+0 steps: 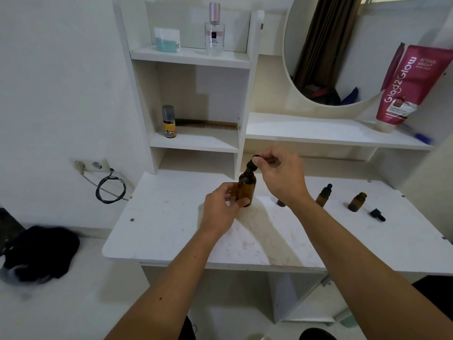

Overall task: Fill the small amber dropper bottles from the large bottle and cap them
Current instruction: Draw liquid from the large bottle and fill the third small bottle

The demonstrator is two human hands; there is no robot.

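1. Home bedroom, vanity corner: white dressing table (171, 231) with round mirror (318, 57) above its right side.
2. Perfume bottle (214, 30) and comb (208, 124) on shelves left of mirror.
3. Lotion tube (404, 87) leans just right of mirror.

Soft even light, warped edges

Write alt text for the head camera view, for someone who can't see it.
The left hand grips a large amber bottle upright on a white desk while the right hand pinches its black dropper cap. To the right stand a capped small bottle, an open one and a loose dropper.
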